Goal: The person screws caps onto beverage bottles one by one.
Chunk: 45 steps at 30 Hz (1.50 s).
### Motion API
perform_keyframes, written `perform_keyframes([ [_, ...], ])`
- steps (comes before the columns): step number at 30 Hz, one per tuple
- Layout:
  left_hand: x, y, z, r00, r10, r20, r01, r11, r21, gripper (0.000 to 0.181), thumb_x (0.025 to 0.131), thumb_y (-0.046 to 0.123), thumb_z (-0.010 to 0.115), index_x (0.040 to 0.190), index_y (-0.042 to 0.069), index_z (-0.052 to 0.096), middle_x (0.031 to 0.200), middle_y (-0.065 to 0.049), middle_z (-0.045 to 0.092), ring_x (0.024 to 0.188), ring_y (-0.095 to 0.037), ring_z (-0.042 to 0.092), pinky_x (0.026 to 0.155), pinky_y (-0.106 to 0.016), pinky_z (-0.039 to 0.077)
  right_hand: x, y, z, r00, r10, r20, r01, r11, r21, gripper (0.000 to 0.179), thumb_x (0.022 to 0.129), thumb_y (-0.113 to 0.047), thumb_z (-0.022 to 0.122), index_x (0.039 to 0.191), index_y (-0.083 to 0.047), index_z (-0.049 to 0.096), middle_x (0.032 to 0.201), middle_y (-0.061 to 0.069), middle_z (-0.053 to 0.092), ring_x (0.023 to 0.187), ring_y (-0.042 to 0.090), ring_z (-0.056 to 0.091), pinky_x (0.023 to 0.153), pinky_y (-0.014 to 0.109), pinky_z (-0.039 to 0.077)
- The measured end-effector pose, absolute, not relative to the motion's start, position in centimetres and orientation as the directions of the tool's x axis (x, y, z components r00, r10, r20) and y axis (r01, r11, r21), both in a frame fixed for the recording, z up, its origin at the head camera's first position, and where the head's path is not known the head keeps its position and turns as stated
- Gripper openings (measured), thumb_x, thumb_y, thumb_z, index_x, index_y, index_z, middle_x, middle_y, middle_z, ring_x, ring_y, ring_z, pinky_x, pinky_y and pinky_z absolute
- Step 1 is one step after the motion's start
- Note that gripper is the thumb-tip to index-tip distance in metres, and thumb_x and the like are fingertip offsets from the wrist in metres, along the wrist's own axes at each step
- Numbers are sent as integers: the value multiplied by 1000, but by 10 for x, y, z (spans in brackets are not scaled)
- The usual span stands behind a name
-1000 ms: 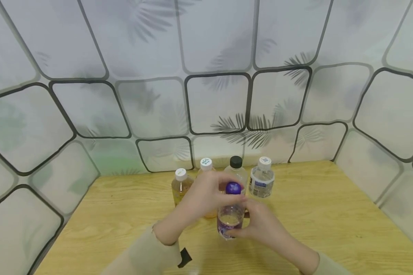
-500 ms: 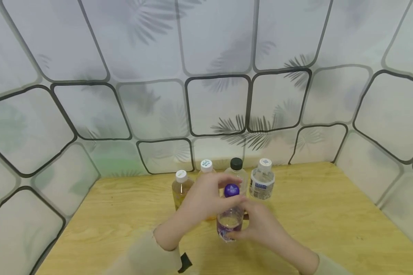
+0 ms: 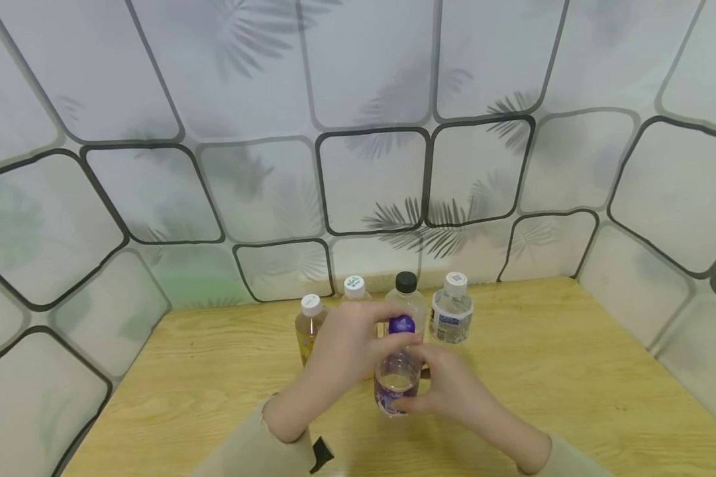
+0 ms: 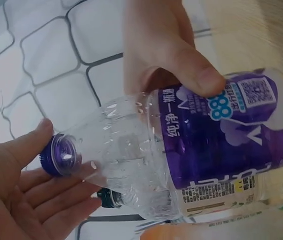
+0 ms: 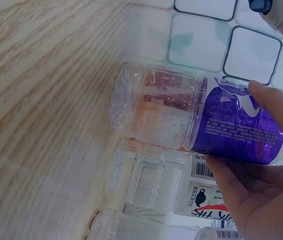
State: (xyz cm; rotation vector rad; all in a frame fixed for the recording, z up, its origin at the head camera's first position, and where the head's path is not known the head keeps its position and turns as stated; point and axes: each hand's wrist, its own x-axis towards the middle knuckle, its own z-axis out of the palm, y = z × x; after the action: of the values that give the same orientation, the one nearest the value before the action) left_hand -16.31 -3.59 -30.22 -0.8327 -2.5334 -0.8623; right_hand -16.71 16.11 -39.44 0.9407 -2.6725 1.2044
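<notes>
A clear plastic bottle with a purple label (image 3: 387,396) and a purple cap (image 3: 402,324) stands upright near the middle of the wooden table. My right hand (image 3: 456,384) grips its body at the label; in the right wrist view the thumb lies along one side of the label (image 5: 236,122) and the fingers go round the other. At the top, my left hand (image 3: 348,338) has the cap between thumb and fingers. The left wrist view shows the left thumb (image 4: 39,137) against the cap (image 4: 59,155), with the fingers on its far side.
Behind the hands stand an amber bottle with a white cap (image 3: 311,305), another white-capped bottle (image 3: 354,287) partly hidden by my left hand, a black-capped bottle (image 3: 406,283) and a clear water bottle (image 3: 451,315). A patterned wall covering (image 3: 375,182) rises beyond the table's back edge.
My left fingers have shifted slightly around the purple cap. The right hand keeps its grip on the bottle, and the other bottles stay in place.
</notes>
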Motion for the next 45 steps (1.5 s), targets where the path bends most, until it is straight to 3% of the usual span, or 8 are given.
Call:
perform_keyframes([
  [3,-170,-42,-301,-778,495,386,620,513,593,23,94,19,82,116,13,81,112,-2,83,98,-16,77,87,-26,64,-168,161,-394,-808,-507,300,-561,505,-656,76,74,-24,98,139,-2,64,125,13,76,107,33,77,80,20,63],
  [6,-175,-48,-301,-763,554,332,597,409,690,28,96,11,78,124,9,77,123,-8,80,120,-26,75,102,-35,61,-168,161,-394,-808,-508,299,-560,504,-657,78,75,-24,98,141,-2,63,125,14,76,106,33,77,80,20,63],
  [12,-175,-50,-307,-768,551,326,570,355,741,36,97,9,77,132,3,72,131,-14,75,122,-30,73,103,-30,59,-168,161,-395,-809,-511,291,-559,515,-650,82,75,-24,98,144,-1,60,125,15,76,106,33,77,80,20,63],
  [18,-166,-52,-321,-831,464,306,513,430,743,54,92,16,84,142,7,66,138,-13,72,127,-33,71,108,-43,58,-168,160,-396,-814,-506,286,-548,501,-670,69,75,-23,98,134,-4,67,123,12,77,106,31,77,82,20,63],
  [26,-158,-64,-341,-879,432,204,425,513,746,55,90,19,86,140,6,67,137,-12,73,128,-31,70,110,-50,56,-168,160,-396,-830,-495,258,-521,521,-676,72,74,-24,98,136,-4,67,125,12,76,106,29,77,82,18,62],
  [38,-158,-75,-375,-886,439,148,389,531,753,55,85,16,89,135,4,69,133,-14,74,120,-33,73,105,-53,58,-166,160,-396,-834,-489,254,-514,522,-681,73,75,-27,98,137,-5,66,125,11,77,106,29,76,83,20,63],
  [45,-162,-74,-393,-871,469,143,398,506,765,57,82,12,91,133,2,69,128,-16,76,114,-33,75,101,-47,61,-165,160,-394,-847,-475,238,-494,539,-683,70,74,-28,98,133,-6,68,123,10,77,105,26,76,84,27,65],
])
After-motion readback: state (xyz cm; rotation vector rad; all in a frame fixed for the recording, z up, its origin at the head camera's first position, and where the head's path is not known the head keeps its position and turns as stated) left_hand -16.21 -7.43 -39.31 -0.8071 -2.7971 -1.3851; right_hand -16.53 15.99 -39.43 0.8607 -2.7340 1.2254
